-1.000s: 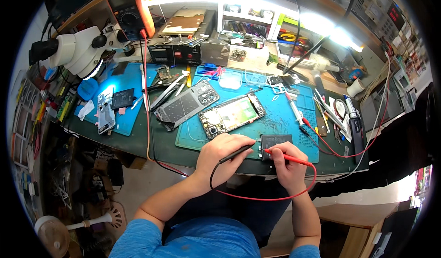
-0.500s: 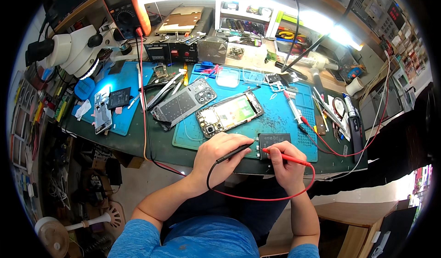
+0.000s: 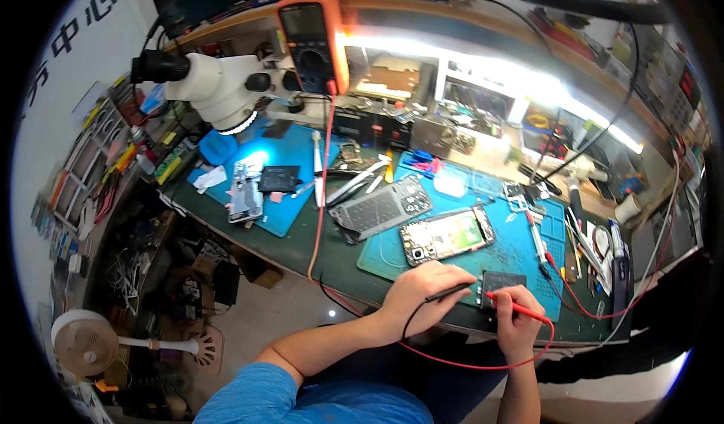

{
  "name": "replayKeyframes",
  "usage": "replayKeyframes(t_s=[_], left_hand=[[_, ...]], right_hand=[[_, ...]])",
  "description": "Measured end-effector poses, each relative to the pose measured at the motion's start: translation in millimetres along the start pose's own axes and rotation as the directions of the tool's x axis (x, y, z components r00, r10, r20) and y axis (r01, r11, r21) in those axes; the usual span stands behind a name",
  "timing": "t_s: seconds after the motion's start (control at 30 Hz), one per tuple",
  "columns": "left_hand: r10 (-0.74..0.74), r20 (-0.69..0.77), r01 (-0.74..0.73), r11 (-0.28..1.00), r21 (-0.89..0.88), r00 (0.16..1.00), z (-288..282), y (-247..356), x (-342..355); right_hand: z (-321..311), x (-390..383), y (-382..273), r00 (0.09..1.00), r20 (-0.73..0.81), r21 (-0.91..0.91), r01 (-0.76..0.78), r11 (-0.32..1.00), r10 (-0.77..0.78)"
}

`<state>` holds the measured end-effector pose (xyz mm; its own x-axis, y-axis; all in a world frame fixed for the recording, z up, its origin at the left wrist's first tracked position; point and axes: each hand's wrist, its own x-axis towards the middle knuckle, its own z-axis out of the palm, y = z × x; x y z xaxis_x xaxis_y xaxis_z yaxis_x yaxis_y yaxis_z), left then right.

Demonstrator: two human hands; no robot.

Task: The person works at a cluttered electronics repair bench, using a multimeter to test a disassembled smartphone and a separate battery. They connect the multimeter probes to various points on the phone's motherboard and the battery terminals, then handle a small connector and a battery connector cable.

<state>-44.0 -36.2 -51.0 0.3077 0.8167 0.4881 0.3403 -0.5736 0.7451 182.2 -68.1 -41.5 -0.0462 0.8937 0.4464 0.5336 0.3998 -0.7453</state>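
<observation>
At the near edge of the blue work mat (image 3: 385,262) lies a black phone battery (image 3: 505,279). My left hand (image 3: 419,297) is closed round a black multimeter probe (image 3: 449,292), its tip pointing at the battery's left edge. In my right hand (image 3: 517,324) a red multimeter probe (image 3: 529,312) is pinched, tip over the same edge, by the small connector. Whether either tip touches metal is too small to tell. Just beyond my hands rests an opened phone (image 3: 446,235), its circuit board exposed, beside a grey phone housing (image 3: 382,209).
An orange multimeter (image 3: 311,47) stands at the back, its leads hanging to the bench. Left are a white microscope (image 3: 215,81) and a lit phone frame (image 3: 246,190) on a smaller mat. A syringe (image 3: 536,235), tweezers and tools lie right. A white fan (image 3: 85,341) stands lower left.
The head view has swung left, so the bench appears shifted right and lower. Both hands still hold their probes by the battery's left edge.
</observation>
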Motion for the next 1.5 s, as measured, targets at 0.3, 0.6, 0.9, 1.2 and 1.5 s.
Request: replayKeyframes(t_s=[0.3, 0.6, 0.9, 1.2, 1.5], left_hand=[[-0.019, -0.017, 0.019, 1.000, 0.004, 1.000, -2.6, 2.8, -1.8], [-0.022, -0.009, 0.022, 1.000, 0.002, 1.000, -1.2, 2.6, -1.2], [-0.011, -0.021, 0.011, 1.000, 0.004, 1.000, -2.0, 3.5, -1.0], [-0.013, -0.015, 0.013, 1.000, 0.009, 1.000, -1.1, 1.9, -2.3], [0.047, -0.059, -0.046, 0.999, 0.014, 0.997, -4.2, 5.1, -2.1]], right_hand=[[4.3, 1.4, 1.1, 1.000, -0.001, 0.011, 0.017, 1.000, -0.017], [2.6, 1.4, 0.7, 1.000, -0.001, 0.006, 0.016, 1.000, -0.016], [3.3, 1.9, 0.2, 1.000, -0.001, 0.013, 0.031, 0.999, -0.031], [3.3, 1.9, 0.8, 0.999, 0.004, 0.015, 0.036, 0.999, -0.036], [-1.4, -2.5, 4.1, 0.992, -0.084, 0.016, 0.097, 0.995, -0.095]])
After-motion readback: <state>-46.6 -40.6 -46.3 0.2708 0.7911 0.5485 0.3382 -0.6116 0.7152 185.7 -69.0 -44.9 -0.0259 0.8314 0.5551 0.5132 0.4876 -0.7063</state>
